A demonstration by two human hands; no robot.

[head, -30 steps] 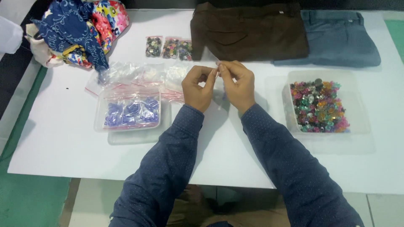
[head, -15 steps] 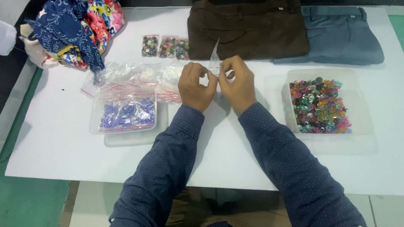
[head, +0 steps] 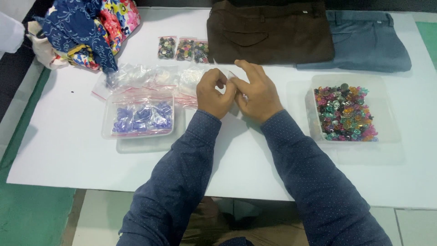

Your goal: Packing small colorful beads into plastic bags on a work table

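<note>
From the head camera, the left hand [head: 215, 93] and the right hand [head: 258, 92] meet over the middle of the white table [head: 68, 150], fingertips pinched together on a small clear bag [head: 227, 75]. Most of that bag is hidden behind the fingers; only a pale corner shows above them, and what it holds, if anything, cannot be made out. Both hands are closed on it.

Just left of the hands lies a heap of clear bags with red strips [head: 145, 79], and below that heap a clear tray of blue beads [head: 139, 116]. Right of the hands, well apart, sits a clear tray of mixed coloured beads [head: 347, 113]. Beyond the hands, three small filled bags [head: 183, 49] lie near brown trousers [head: 269, 32]; grey-blue trousers [head: 364, 43] lie to the right of those. A bundle of patterned cloth [head: 86, 29] is cut off by the frame's top-left edge.

The table stands on a green floor [head: 32, 214], with pale tiles under its near edge.
</note>
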